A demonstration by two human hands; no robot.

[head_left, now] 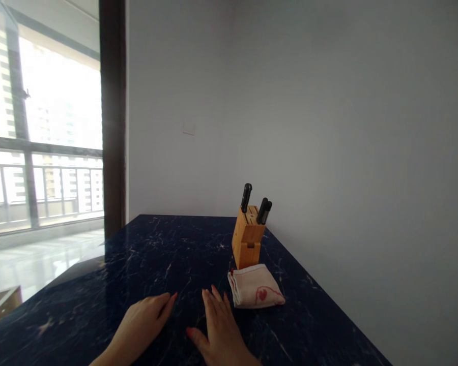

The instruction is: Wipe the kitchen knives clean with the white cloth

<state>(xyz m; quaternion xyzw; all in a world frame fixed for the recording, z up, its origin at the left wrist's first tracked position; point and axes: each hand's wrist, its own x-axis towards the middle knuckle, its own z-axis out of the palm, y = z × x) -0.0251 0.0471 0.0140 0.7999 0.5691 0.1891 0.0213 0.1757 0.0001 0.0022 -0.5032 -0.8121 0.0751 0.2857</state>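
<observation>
On the worktop (168, 254), the right hand (221, 330) rests, grip wide and empty, just beside the folded cloth (254, 287); the left hand's (143, 317) grip cannot be judged, underside hidden. Careful handling keeps low, clear of the block (249, 241) and its 3 handles (246, 197) behind the cloth.

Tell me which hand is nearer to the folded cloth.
Right. The right hand is close beside the left edge of the folded cloth; the left hand is farther left, with the right hand between it and the cloth.
</observation>
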